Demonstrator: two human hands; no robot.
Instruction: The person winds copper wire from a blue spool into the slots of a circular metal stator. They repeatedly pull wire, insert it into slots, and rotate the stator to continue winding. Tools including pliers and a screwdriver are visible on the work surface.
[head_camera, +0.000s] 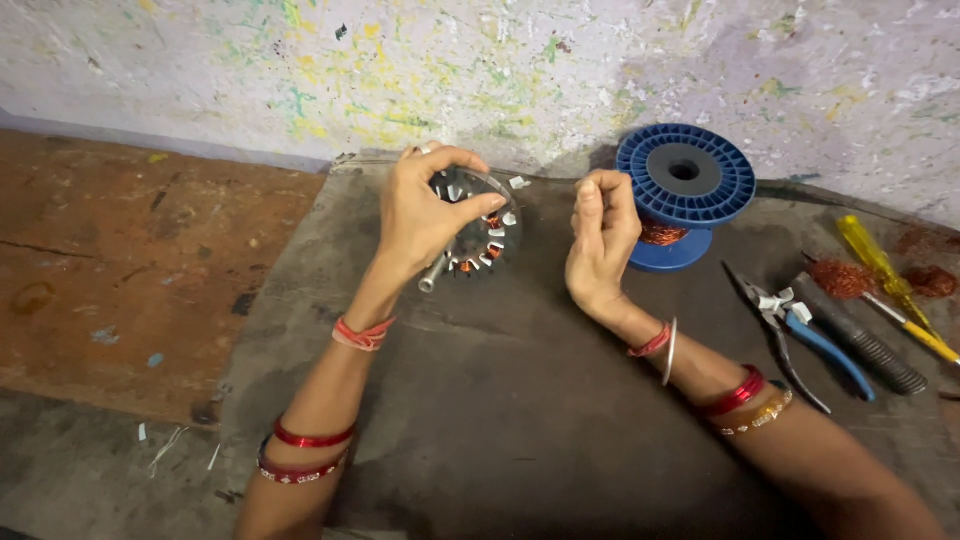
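Note:
My left hand (425, 215) grips a round metal stator (482, 232) with white slot insulators and a few copper windings; a short shaft sticks out below it. My right hand (600, 240) is closed in a fist just to the right of the stator, fingers pinched together as if on a thin wire that is too fine to see. Right behind that hand stands a blue plastic spool (684, 185) wound with copper wire.
A dark mat (500, 400) covers the floor under my arms. At the right lie blue-handled pliers (800, 330), a dark-handled tool (860, 335), a yellow screwdriver (890, 285) and clumps of scrap copper wire (840, 278). A paint-flecked wall (500, 70) rises behind.

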